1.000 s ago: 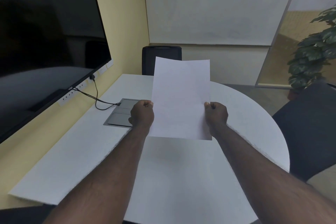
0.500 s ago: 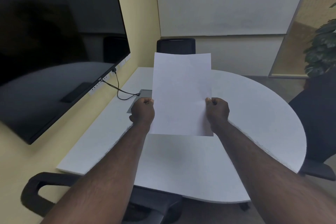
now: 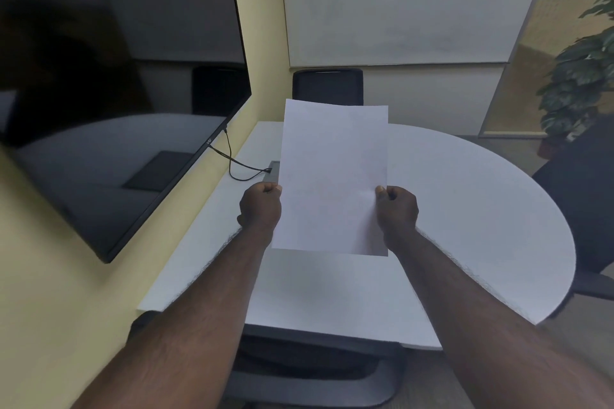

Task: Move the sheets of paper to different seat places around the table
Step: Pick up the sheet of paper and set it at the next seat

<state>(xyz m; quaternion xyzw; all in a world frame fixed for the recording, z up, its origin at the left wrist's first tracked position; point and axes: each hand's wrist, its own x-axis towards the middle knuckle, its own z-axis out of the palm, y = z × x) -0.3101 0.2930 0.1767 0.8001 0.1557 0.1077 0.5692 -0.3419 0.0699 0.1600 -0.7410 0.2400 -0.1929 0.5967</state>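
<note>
White sheets of paper (image 3: 332, 176) are held upright in the air above the white table (image 3: 465, 216). My left hand (image 3: 260, 207) pinches the left edge and my right hand (image 3: 397, 209) pinches the right edge, thumbs on the near face. I cannot tell how many sheets are in the stack. The paper hides part of the table's grey cable box (image 3: 274, 166).
A large black screen (image 3: 116, 93) hangs on the yellow wall at left, with a cable (image 3: 239, 169) running to the table. Black chairs stand at the far end (image 3: 327, 86), at the right (image 3: 584, 202) and at the near edge (image 3: 315, 372). A plant (image 3: 581, 70) stands at far right.
The view has pulled back from the table and shifted; the near chair has come into sight below the table edge. Both hands keep the same hold on the paper.
</note>
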